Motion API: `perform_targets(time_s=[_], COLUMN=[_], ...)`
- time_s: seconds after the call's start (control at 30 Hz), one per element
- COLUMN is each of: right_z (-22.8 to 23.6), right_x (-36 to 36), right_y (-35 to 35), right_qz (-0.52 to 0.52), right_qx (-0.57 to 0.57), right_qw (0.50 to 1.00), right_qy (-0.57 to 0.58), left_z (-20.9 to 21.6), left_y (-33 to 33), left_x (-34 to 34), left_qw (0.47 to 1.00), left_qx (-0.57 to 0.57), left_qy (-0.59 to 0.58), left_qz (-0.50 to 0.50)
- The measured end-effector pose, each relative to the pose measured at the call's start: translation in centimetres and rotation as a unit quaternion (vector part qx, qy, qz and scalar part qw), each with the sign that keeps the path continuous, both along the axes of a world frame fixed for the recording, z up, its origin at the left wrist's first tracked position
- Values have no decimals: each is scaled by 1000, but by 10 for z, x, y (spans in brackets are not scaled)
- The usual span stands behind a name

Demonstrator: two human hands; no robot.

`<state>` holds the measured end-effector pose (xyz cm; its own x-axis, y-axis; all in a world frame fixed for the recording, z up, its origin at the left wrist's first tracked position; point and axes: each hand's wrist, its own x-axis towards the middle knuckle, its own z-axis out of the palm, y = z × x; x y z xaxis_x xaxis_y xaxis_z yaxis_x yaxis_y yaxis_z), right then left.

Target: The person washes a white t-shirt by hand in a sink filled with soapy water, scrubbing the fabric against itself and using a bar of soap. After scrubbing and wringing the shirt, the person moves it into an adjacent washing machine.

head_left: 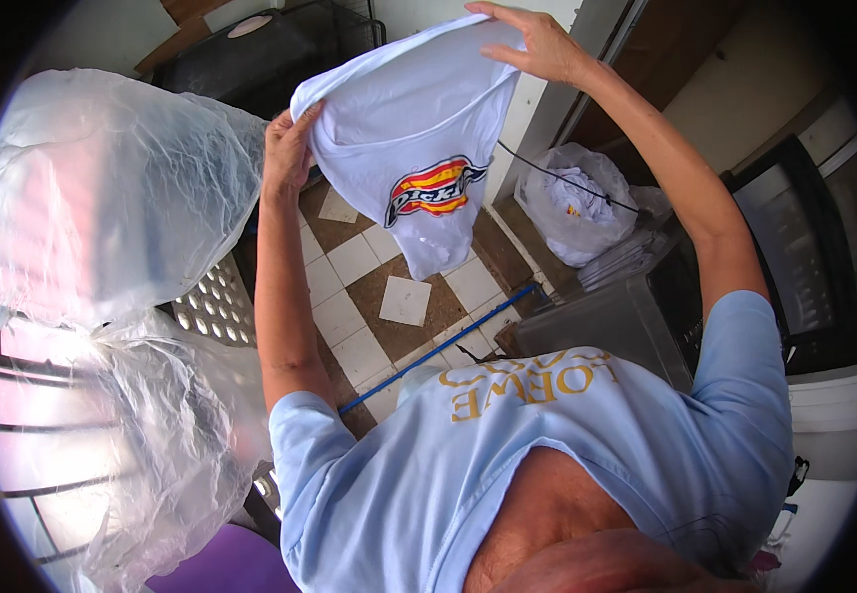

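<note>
A white shirt [369,168] with a red, yellow and black printed logo hangs stretched out in front of me above the floor. My left hand [290,148] is closed on its left upper edge, thumb pressed on the cloth. At the far right corner, my right hand [537,47] grips the same edge between thumb and fingers. The cloth sags between the two hands, and its lower part narrows into folds. Both arms are raised and reach forward.
Large clear plastic bags [122,188] bulge at the left beside a perforated grey crate [219,308]. On the right stand a plastic bag of white clothes [562,212] and a dark translucent bin [601,321]. A blue pole [438,348] lies across the tiled floor [354,259].
</note>
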<state>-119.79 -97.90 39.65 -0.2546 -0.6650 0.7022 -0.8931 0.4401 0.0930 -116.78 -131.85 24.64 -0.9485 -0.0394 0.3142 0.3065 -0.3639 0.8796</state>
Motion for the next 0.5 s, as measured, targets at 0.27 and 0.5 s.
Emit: perform_targets(time_s=[0.27, 0.5], right_z=[4, 11], right_x=[27, 34], right_y=[56, 70], right_qz=[-181, -129], right_qx=[297, 373], right_qw=[918, 914], right_qy=[-190, -92], left_z=[73, 89], left_y=[10, 22], left_x=[-44, -55], left_qw=[973, 957], left_qx=[-193, -281], left_qy=[-88, -56], left_qz=[87, 33])
